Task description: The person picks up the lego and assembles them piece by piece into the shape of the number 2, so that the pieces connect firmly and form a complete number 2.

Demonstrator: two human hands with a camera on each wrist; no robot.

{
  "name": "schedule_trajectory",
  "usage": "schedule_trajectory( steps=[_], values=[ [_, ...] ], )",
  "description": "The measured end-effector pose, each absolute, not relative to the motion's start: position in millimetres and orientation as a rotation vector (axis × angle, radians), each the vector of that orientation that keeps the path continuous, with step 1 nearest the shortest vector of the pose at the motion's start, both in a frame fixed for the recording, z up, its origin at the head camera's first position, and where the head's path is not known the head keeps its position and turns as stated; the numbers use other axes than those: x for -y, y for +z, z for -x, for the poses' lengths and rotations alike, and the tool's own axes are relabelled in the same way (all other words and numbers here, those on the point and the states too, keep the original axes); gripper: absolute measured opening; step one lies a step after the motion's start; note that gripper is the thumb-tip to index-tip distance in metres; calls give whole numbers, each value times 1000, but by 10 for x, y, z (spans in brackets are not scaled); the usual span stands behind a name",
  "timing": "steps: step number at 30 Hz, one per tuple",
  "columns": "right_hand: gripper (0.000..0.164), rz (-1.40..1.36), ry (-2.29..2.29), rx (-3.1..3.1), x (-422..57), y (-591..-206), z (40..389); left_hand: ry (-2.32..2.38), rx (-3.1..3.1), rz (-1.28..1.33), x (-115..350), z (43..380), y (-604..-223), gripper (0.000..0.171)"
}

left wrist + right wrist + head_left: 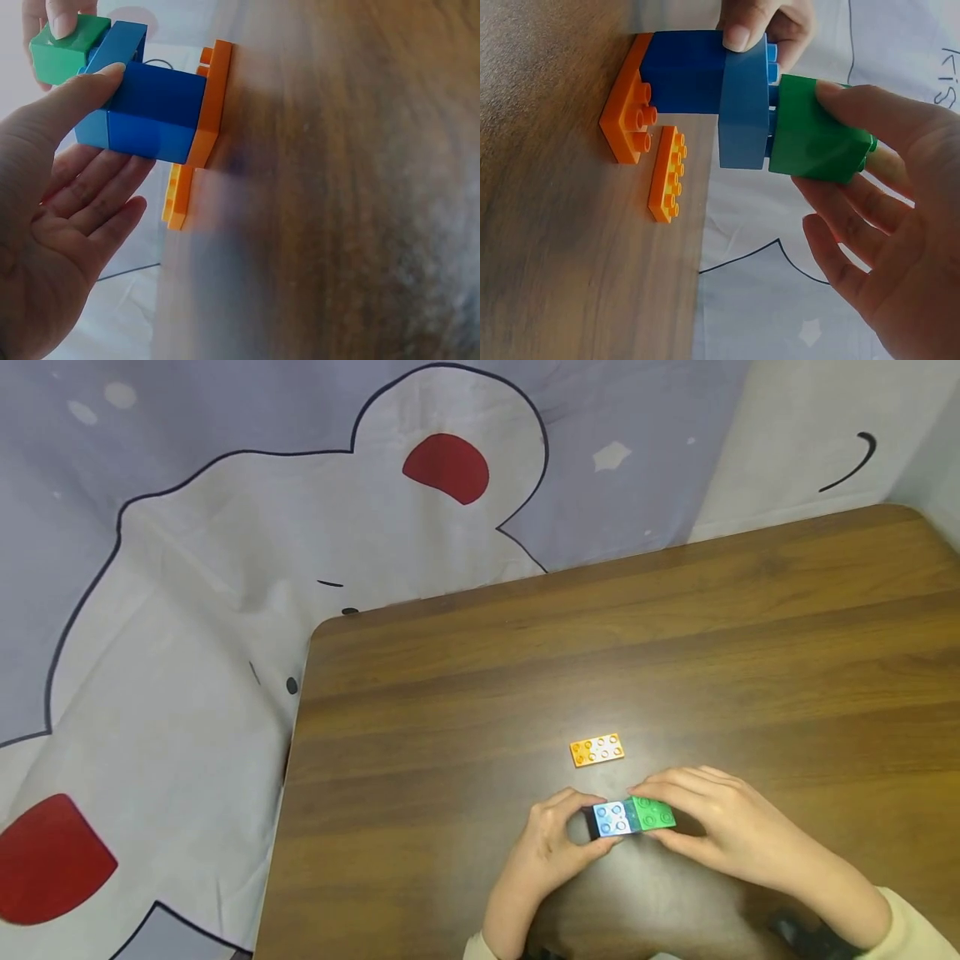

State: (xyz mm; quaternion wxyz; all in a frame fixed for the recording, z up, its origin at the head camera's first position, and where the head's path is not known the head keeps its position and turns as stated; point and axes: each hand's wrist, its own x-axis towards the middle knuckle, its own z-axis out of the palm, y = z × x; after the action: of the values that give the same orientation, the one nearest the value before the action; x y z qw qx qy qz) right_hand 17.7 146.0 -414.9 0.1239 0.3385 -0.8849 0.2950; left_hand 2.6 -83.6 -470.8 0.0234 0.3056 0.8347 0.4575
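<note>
One green toy brick (654, 812) is perching atop a blue brick stack (697, 75) over the worktop (420, 735), right hand (723, 814) pinching the former, left hand (546, 843) the latter, their seemingly light, stiff plastic favoring grips on flat sides.

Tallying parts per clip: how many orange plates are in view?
2: one orange base plate sits under the dark blue brick; one lighter orange plate lies apart on the table. Another could be hidden, but none shows.

Tabletop (405, 760) passable leftward, brick (597, 750) obstructing beyond stack (634, 816)
</note>
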Motion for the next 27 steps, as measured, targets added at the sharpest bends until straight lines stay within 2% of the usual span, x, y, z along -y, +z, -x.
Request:
schedule_trajectory(
  steps=[27],
  values=[
    [36, -1069, 848, 2485, -1431, -4176, -89, 1476, -2602, -989, 843, -22, -4801, 35]
  ],
)
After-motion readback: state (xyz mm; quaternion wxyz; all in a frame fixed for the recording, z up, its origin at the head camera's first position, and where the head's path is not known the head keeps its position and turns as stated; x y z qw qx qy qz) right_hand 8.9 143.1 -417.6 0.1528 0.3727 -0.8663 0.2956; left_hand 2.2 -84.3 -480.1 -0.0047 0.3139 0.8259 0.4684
